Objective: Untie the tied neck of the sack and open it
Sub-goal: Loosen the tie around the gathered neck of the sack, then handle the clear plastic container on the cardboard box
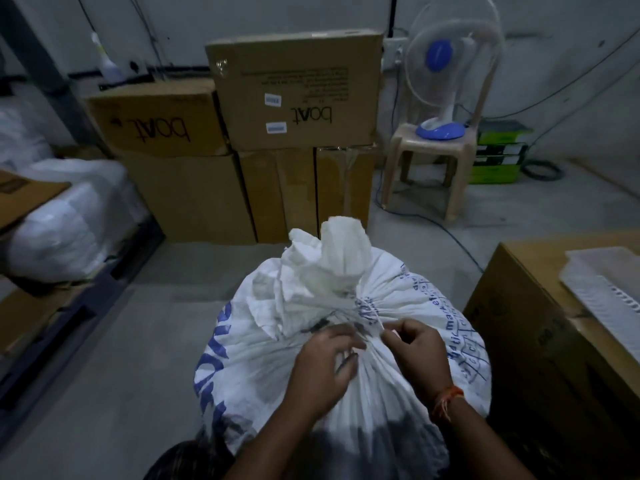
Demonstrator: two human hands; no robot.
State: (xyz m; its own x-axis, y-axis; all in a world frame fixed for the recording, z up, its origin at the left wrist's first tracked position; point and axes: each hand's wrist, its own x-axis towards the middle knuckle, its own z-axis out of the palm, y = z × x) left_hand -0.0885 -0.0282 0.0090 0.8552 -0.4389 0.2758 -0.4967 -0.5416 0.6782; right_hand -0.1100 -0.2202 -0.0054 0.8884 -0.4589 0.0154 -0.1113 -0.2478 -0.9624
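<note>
While both hands, left (323,358) & right (414,344), pinch thin tie string (375,322), white woven plastic sack (346,375) neck (341,289) looks soft, crinkly; grip at knot.

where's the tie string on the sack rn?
In the head view, centre frame: the tie string wraps the sack at its gathered neck, under the bunched top, with the left hand and right hand at it.

Stacked cardboard boxes (277,133) at back, fan (446,81) on plastic chair (429,161) to right.
</note>
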